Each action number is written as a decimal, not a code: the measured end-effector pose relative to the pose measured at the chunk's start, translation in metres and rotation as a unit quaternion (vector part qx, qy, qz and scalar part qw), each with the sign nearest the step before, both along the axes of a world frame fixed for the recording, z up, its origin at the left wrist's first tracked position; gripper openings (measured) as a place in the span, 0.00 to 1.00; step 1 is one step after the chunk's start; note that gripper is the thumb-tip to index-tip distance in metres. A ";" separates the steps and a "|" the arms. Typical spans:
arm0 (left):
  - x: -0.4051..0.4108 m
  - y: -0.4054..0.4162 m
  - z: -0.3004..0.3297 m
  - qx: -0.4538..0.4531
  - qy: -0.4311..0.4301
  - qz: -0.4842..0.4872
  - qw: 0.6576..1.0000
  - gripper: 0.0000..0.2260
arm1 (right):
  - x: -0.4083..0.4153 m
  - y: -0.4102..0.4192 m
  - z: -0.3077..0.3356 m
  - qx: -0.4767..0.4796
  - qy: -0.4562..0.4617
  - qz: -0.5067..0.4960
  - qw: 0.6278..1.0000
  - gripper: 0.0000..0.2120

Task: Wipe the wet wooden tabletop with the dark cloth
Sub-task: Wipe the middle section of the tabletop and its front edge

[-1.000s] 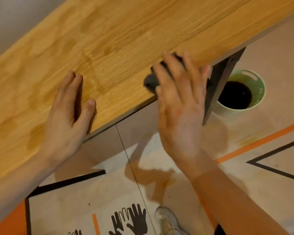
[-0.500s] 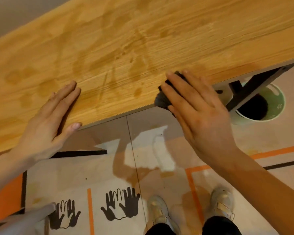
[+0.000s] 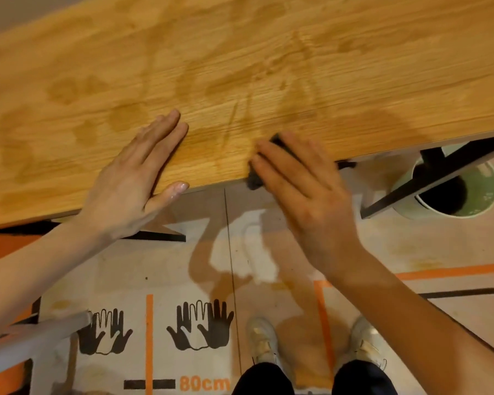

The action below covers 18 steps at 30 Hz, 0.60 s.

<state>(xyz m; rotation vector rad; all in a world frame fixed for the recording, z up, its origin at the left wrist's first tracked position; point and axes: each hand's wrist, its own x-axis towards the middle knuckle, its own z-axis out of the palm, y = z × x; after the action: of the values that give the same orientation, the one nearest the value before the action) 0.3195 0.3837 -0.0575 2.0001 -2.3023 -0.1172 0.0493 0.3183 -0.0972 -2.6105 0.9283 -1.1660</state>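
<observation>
head-worn view, steeply downward, close over tabletop edge and floor

— How's the light?
— Warm and fairly bright, falling from above: both arms throw soft brown shadows on the floor, with a pale patch between them.
— Any glare?
— None harsh. The damp smears on the worktop only read darker, with a dull sheen.
— Sharpness?
— The right hand is smeared by motion blur; the left hand is crisper. The wide lens bends the worktop's edge.
</observation>
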 end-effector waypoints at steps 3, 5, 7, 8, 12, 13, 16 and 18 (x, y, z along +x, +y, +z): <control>-0.001 0.001 -0.002 0.005 -0.003 -0.007 1.000 0.35 | -0.010 -0.009 0.003 -0.030 0.046 0.074 0.996 0.15; -0.001 0.002 -0.004 -0.001 -0.002 -0.009 1.000 0.35 | -0.049 -0.026 0.002 -0.040 0.063 0.054 0.996 0.14; 0.000 0.002 -0.005 -0.010 -0.001 -0.009 1.000 0.35 | -0.088 -0.038 0.004 -0.006 0.053 -0.015 0.998 0.15; 0.000 0.002 -0.005 -0.013 -0.002 -0.007 1.000 0.35 | -0.098 -0.038 0.005 0.023 0.046 -0.051 0.997 0.16; -0.001 0.002 -0.004 -0.016 -0.005 -0.008 1.000 0.34 | -0.047 -0.005 0.009 0.072 0.031 -0.116 0.990 0.15; -0.001 0.002 -0.004 -0.016 -0.007 -0.007 1.000 0.34 | -0.019 0.006 0.011 0.076 0.040 -0.105 0.991 0.16; -0.001 0.001 -0.002 -0.011 -0.013 -0.010 1.000 0.34 | 0.054 0.036 0.016 0.084 0.092 -0.042 0.991 0.24; -0.001 0.000 -0.003 -0.013 -0.013 -0.014 1.000 0.34 | 0.062 0.036 0.019 0.072 0.118 -0.003 0.990 0.25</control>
<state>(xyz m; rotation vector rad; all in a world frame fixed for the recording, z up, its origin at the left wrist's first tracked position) 0.3185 0.3839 -0.0601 1.9697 -2.3359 -0.0632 0.1114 0.3545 -0.0780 -2.6660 1.0219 -0.7695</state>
